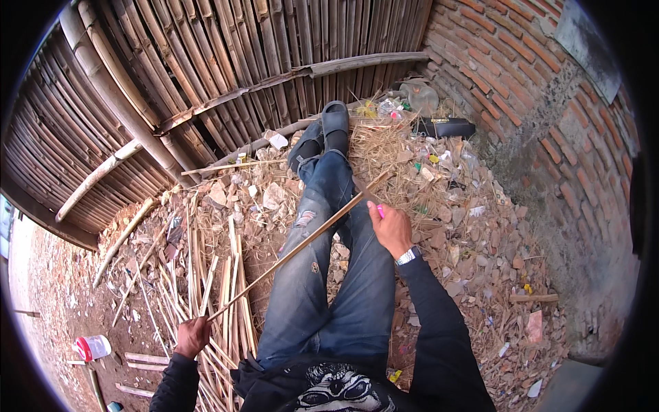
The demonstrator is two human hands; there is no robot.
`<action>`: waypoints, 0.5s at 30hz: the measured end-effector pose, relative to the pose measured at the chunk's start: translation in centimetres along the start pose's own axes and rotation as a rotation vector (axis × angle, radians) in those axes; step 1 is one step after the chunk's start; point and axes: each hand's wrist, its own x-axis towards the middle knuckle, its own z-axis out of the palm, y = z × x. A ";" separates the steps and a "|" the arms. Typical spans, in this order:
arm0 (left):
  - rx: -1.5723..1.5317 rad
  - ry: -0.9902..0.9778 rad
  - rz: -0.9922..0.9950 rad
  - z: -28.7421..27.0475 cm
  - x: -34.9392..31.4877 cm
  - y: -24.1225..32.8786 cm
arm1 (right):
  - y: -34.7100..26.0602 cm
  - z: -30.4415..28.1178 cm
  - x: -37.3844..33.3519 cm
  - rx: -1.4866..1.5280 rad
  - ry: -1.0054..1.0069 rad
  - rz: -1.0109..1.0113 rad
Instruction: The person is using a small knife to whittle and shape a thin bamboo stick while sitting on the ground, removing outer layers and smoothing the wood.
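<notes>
A long, thin bamboo strip (pixel 296 248) slants across my jeans, from lower left up to the right. Its lower end is gripped in my left hand (pixel 193 336), with the fingers closed round it. My right hand (pixel 391 229), a wristwatch on its wrist, is closed on the pink handle of a knife (pixel 371 198). The knife's blade meets the strip near its upper end, above my knees. Beside my left leg lies a pile of split bamboo strips (pixel 235 288).
Ahead stands a bamboo wall (pixel 274 41) with poles across it; a brick wall (pixel 549 123) rises on the right. Rubble and litter (pixel 467 254) cover the ground. A black case-like object (pixel 445 128) lies by the bricks. A red-lidded clear tub (pixel 93 347) sits at the lower left.
</notes>
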 end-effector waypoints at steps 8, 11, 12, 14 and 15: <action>0.049 0.068 0.036 -0.4 -1.5 0.2 | 3.7 -1.5 2.6 -0.093 -0.024 0.117; 0.016 0.086 0.023 0.5 -0.8 -0.3 | 1.9 -1.3 1.6 -0.026 -0.039 0.079; 0.024 0.097 0.016 0.4 -0.8 -0.4 | -0.6 -1.3 0.1 -0.012 -0.121 -0.057; 0.036 0.053 -0.007 -0.1 -1.5 -0.2 | -1.4 -1.0 -1.5 0.001 -0.220 -0.177; 0.041 0.052 -0.007 -0.5 -1.8 -0.2 | -0.7 -0.8 -0.9 -0.009 -0.207 -0.114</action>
